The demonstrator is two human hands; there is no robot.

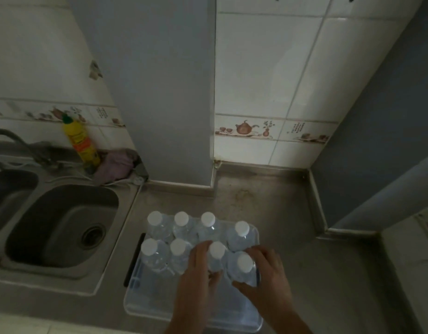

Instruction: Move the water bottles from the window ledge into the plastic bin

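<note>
A clear plastic bin (145, 307) sits on the steel counter in front of me. Several clear water bottles with white caps stand upright in it in two rows, such as the far-left one (155, 219). My left hand (197, 268) wraps a bottle (217, 251) in the near row. My right hand (268, 273) wraps the bottle (244, 263) beside it at the bin's right edge. Both bottles stand inside the bin. The near part of the bin holds no bottles. No window ledge is in view.
A steel sink (61, 227) with a tap (13, 143) lies to the left. A yellow detergent bottle (81, 143) and a pink cloth (115, 166) stand behind it. Tiled walls and a grey column (160, 92) close the back; bare counter (268, 201) stretches behind the bin.
</note>
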